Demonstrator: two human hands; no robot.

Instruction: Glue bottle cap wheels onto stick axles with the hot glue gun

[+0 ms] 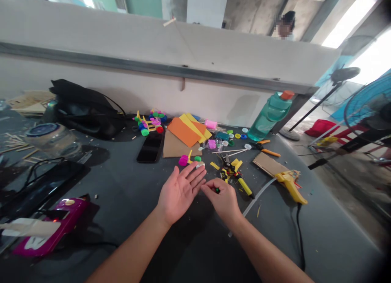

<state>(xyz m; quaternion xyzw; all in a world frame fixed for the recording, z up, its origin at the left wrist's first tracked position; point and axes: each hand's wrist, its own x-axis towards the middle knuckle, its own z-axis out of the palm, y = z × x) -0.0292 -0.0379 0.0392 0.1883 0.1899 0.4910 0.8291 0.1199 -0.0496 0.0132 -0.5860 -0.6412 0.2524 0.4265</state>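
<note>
My left hand [180, 193] is open above the dark table, palm up with its fingers stretched out. Close beside its fingertips, my right hand [224, 197] is closed in a pinch. A bit of green shows between those fingers, but what they hold is mostly hidden. Just beyond the left fingertips are a small pink and yellow piece [184, 160] and a green cap [198, 158]. Past my right hand lie yellow-and-black pliers [225, 169] and a yellow-handled tool [245, 187]. A long translucent glue stick [259, 196] reaches from near my right wrist to a yellow glue gun [290, 186].
Orange sheets [185, 131], a phone [150, 147] and colourful small models [151, 122] lie toward the wall. A teal bottle [269, 118] stands at the back right, near orange-handled pliers [270, 153]. Left are a clear jar [50, 140], black bag [88, 109] and magenta power strip [51, 230].
</note>
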